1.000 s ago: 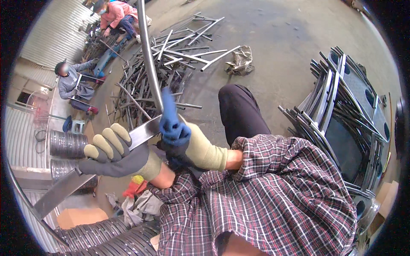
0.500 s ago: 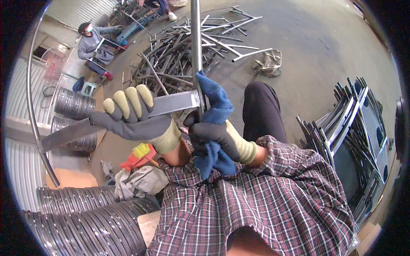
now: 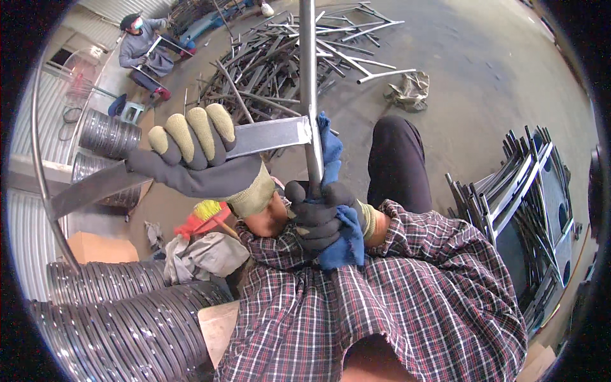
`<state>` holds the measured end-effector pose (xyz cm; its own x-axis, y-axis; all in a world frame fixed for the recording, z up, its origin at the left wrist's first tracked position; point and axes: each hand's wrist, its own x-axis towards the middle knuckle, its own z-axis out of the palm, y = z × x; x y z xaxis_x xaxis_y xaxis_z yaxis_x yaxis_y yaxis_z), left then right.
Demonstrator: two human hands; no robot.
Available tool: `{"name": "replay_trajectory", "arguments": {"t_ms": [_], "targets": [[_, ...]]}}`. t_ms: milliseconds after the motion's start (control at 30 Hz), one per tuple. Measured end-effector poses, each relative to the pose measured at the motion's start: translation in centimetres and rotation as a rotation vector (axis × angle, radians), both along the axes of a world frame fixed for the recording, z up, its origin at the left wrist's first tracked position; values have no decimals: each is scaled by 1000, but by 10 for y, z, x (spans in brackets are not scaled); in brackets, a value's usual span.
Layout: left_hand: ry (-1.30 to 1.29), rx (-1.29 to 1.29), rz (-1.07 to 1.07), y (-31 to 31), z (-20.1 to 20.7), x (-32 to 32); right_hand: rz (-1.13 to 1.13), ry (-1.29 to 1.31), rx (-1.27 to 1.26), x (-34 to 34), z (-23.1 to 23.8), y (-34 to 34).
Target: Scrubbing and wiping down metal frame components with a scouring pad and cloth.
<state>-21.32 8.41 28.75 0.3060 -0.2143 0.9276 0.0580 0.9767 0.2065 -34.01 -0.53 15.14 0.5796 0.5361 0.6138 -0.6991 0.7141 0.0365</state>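
Left hand [image 3: 191,156] fingers clamped round flat bar [image 3: 95,189] of the metal frame [image 3: 270,136]; right hand [image 3: 318,219] fingers closed on its tube [image 3: 315,159] and blue cloth [image 3: 350,245]. Frame's up before the plaid shirt [image 3: 394,280]; floor [image 3: 471,95] separates metal pile [image 3: 270,73] from stacked parts [image 3: 519,191].

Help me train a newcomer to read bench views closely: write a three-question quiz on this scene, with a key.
1. Fill in the colour: the right grip clutches a ____ cloth.

2. Multiple choice: what is the left grip closed around?
a) a wooden handle
b) a flat metal bar
c) a rope

3. True or false: the bar's right-hand end meets a metal tube.

Key: 1 blue; 2 b; 3 true.
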Motion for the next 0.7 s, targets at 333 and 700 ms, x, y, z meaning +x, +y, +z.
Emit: {"name": "replay_trajectory", "arguments": {"t_ms": [333,700], "targets": [[-56,66,410,-3,-15,3,-1475,-230,-1520,12,-4,-28],[128,123,189,-9,-15,-21,-1557,-961,-1805,8,-2,-78]]}}
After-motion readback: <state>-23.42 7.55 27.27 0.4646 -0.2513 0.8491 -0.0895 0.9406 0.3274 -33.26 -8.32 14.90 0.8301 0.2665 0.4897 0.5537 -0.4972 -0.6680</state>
